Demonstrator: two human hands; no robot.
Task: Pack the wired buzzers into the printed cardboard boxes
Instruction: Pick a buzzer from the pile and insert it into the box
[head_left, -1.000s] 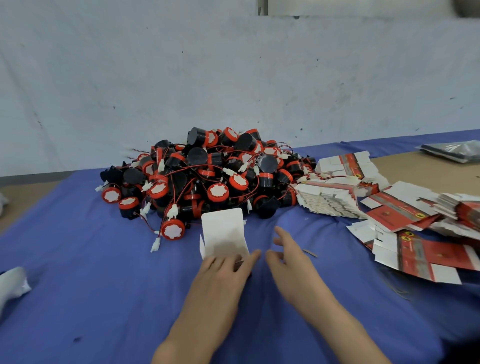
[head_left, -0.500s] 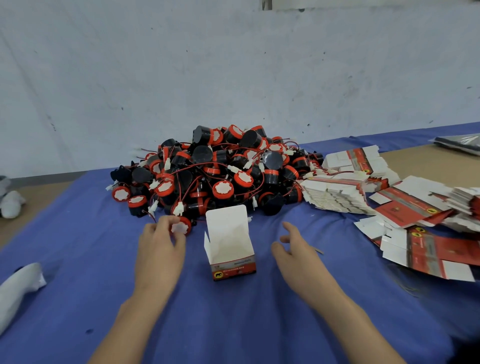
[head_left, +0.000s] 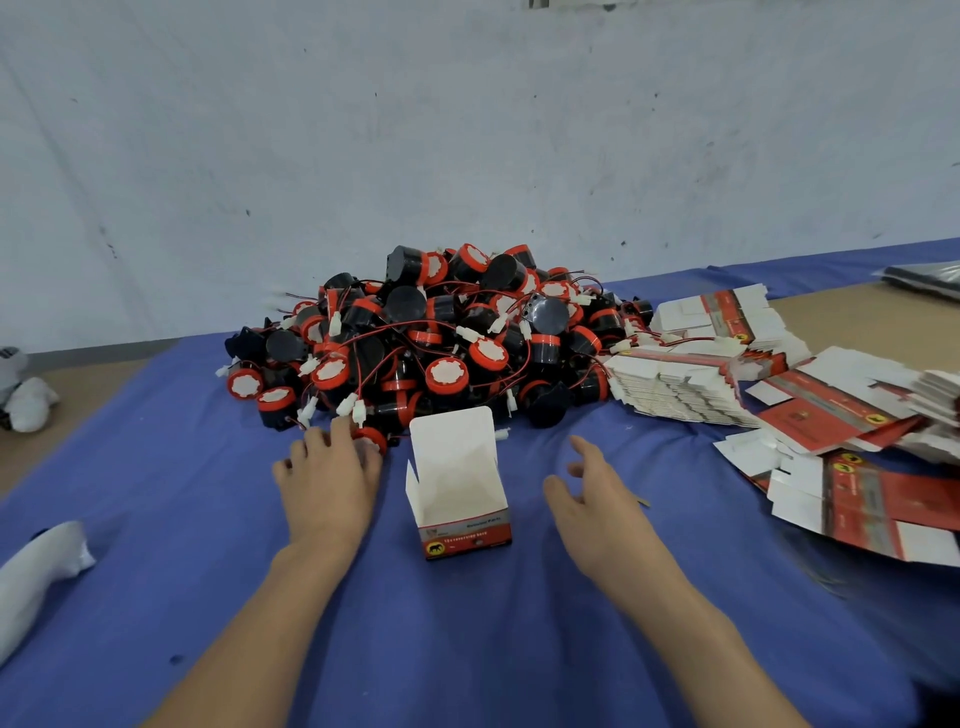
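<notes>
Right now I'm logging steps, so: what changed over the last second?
The left hand left the open box and moved left and forward to the near edge of the buzzer pile, where it touches a front buzzer. The open box stayed upright; the right hand stayed open beside it.

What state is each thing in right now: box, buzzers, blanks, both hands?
open box: upright, top flaps open, no buzzer visible inside.
buzzer pile: loose heap, wires tangled, unpacked.
flat box blanks: unfolded, stacked right of pile.
left hand: fingers on a red-capped buzzer at the pile's near edge; grip unclear.
right hand: open, holding nothing, right of the box.
</notes>
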